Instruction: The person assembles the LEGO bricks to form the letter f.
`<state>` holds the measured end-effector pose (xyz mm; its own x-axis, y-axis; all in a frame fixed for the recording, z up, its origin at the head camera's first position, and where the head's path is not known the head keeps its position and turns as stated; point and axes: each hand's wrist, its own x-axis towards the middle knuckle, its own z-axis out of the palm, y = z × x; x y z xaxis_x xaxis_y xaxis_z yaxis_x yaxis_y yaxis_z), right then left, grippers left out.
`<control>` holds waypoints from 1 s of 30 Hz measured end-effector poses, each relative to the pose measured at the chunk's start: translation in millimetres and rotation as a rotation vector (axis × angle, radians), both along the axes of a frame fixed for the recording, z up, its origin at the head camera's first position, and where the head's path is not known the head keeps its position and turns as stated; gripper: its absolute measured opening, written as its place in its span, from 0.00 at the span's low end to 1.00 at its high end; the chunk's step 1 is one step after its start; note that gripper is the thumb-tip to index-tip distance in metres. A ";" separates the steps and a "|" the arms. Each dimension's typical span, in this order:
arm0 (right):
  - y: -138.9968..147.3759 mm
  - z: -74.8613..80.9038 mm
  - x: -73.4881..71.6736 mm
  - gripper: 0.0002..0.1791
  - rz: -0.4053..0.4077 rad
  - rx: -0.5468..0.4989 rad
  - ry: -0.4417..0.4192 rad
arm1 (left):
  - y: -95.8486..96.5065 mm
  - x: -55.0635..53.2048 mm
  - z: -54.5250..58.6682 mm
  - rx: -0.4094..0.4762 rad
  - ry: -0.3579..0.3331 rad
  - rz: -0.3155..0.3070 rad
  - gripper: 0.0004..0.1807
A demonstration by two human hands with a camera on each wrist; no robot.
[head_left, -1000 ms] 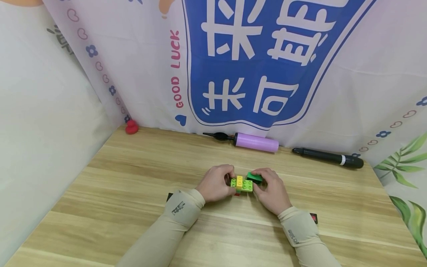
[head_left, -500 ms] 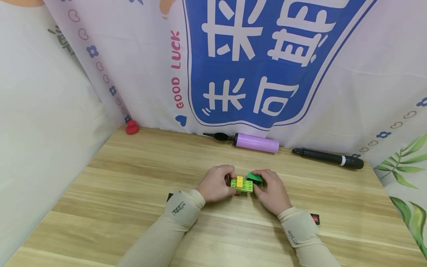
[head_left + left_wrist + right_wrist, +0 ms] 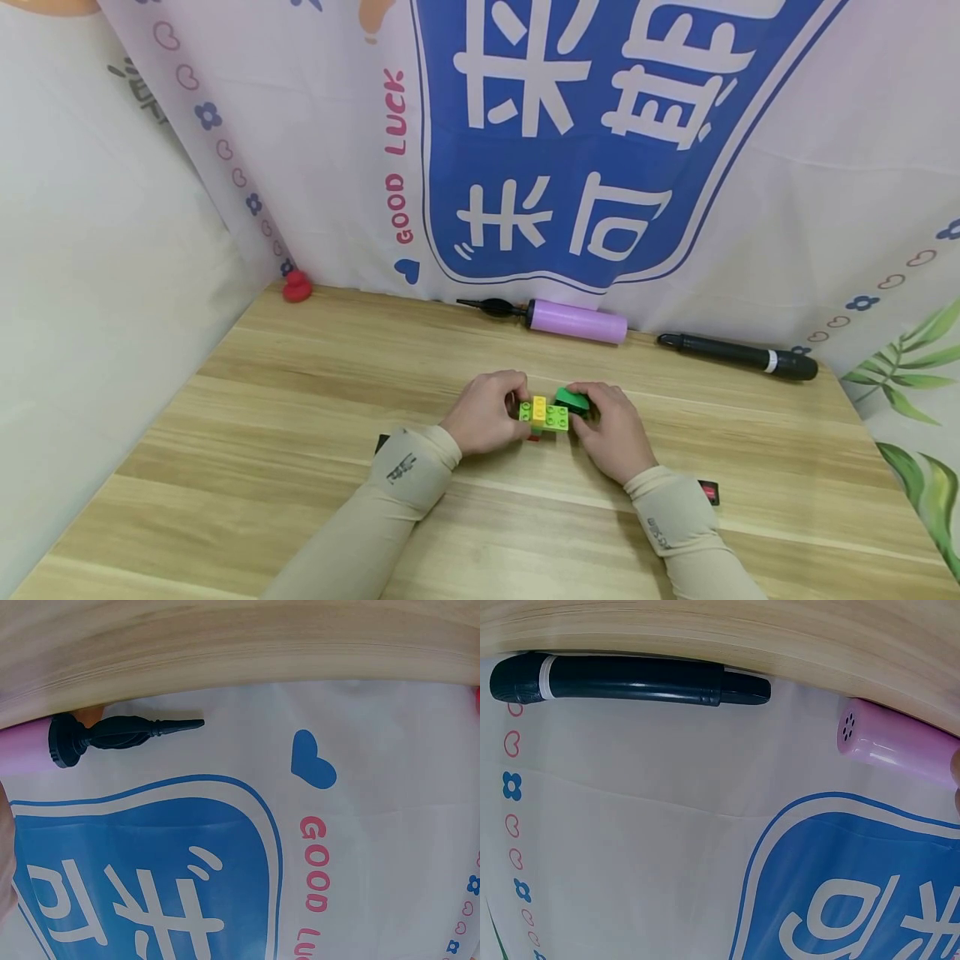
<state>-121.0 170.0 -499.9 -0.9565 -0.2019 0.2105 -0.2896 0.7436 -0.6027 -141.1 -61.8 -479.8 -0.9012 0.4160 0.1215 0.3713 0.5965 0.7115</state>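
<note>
Near the middle of the table in the head view, my left hand (image 3: 487, 414) grips the left end of a small stack of toy building bricks. Lime-green bricks (image 3: 557, 417) with round studs make up its top, a yellow brick (image 3: 539, 410) sits across them, and a bit of red (image 3: 534, 437) shows beneath. My right hand (image 3: 617, 429) pinches a darker green block (image 3: 573, 400) with a black lower part, right beside the stack; its thumb is close to the stack's right end. Both wrist views catch only slivers of skin at their edges, with the bricks out of sight.
Along the wooden table's (image 3: 300, 367) back edge lie a purple hand pump (image 3: 577, 321) with a black nozzle and a black wand-like object (image 3: 738, 355) with a white ring. A red rounded toy (image 3: 297, 287) stands at the back left corner. Behind hangs a printed cloth (image 3: 322, 167).
</note>
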 end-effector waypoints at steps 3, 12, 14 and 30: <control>-0.2 0.4 0.2 0.21 -0.003 0.003 -0.007 | -0.2 0.3 0.1 0.002 0.002 -0.001 0.17; -1.0 1.2 0.4 0.21 -0.007 0.013 -0.007 | -0.2 -0.2 -0.7 0.002 0.004 0.000 0.17; -1.0 1.2 0.4 0.20 -0.006 0.015 -0.007 | -0.3 -0.2 -0.7 0.001 0.007 0.001 0.17; -1.1 1.3 0.3 0.23 -0.004 0.033 0.000 | 0.0 -0.4 0.0 0.008 -0.004 -0.002 0.17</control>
<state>-120.7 168.8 -498.6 -0.9573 -0.2047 0.2042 -0.2866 0.7646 -0.5773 -141.5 -61.8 -479.7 -0.9010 0.4164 0.1218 0.3697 0.5899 0.7179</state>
